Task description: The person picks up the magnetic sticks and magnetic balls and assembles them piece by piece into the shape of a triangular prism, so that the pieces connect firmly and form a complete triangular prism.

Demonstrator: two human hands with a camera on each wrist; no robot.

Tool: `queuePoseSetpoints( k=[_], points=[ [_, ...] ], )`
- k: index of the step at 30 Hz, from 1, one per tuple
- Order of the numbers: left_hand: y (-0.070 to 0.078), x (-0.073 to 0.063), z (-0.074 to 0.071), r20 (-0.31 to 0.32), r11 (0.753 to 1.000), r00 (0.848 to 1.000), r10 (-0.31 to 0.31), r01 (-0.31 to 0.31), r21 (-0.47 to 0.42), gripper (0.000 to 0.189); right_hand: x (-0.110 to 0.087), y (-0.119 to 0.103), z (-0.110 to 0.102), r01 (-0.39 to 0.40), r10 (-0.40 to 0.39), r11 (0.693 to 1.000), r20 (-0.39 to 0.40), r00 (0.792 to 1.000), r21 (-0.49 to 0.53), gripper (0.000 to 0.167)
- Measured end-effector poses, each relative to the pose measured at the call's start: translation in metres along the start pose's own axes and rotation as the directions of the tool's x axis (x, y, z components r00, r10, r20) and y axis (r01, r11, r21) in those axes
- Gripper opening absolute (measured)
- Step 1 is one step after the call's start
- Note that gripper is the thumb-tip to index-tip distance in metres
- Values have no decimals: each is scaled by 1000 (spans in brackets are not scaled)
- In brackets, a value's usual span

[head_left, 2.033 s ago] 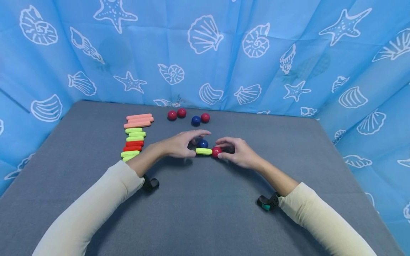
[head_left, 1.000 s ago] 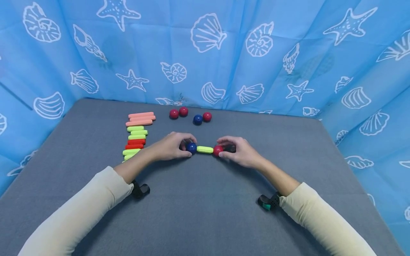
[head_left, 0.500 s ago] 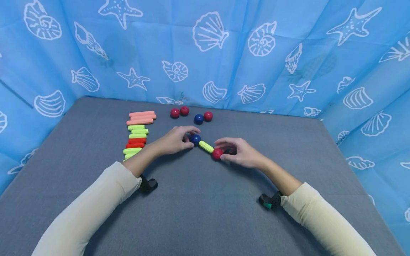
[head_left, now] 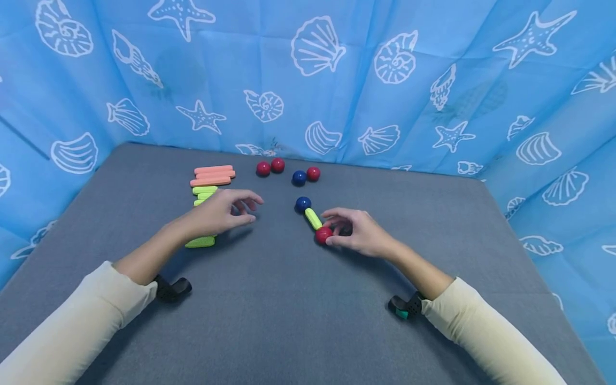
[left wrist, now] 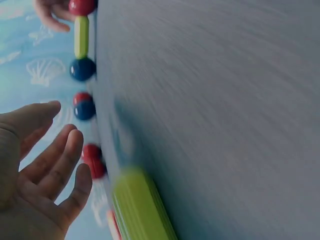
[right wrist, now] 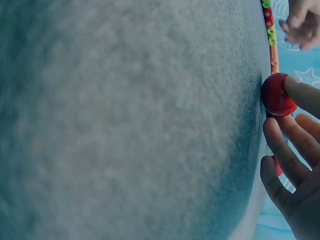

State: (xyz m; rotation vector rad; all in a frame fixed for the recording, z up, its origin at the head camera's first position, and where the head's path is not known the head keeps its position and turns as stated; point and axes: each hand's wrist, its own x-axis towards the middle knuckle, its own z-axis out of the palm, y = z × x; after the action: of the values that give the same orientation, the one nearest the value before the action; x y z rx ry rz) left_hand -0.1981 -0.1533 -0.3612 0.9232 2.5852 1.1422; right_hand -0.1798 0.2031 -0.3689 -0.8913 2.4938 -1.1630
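My right hand (head_left: 358,232) pinched a red ball (head_left: 323,236); my left hand (head_left: 222,214) was loosely spread.
Glossy, the ball seemed light, stiff, slippery, best gripped around its middle.

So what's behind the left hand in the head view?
Green sticks show above and below the left hand; the middle of their row is covered in that view.

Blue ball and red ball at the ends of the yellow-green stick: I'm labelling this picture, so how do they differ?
The right hand holds the red ball; no hand touches the blue ball. In the head view, the red ball lies nearer the camera; the blue ball, farther away. Both are round and shiny.
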Motion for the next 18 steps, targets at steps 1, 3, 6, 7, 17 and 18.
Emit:
queuePoseSetpoints(
  k=[1,3,6,7,17,18],
  points=[
    [-3,-9,-4,-6,1000,1000,-6,6,18,38,0,0,1,2,-2,1000,-5,1000,-4,52],
    [-8,-26,-11,-15,998,1000,-12,12,58,37,0,-1,2,6,-7,1000,-11,1000,-9,52],
    [-15,-53,-20,-20,995,1000,-23,25,96,37,0,-1,2,14,-14,1000,-15,1000,-17,51],
    [-16,-60,-22,-24,994,1000,-19,22,110,37,0,-1,3,17,-17,1000,-15,1000,-19,51],
    [-25,-103,-30,-39,962,998,-42,51,267,38,-2,0,2,3,-3,1000,-11,1000,-8,49],
    [-25,-104,-29,-31,961,998,-56,62,268,38,-2,0,2,2,-2,1000,-10,1000,-7,49]
  ],
)
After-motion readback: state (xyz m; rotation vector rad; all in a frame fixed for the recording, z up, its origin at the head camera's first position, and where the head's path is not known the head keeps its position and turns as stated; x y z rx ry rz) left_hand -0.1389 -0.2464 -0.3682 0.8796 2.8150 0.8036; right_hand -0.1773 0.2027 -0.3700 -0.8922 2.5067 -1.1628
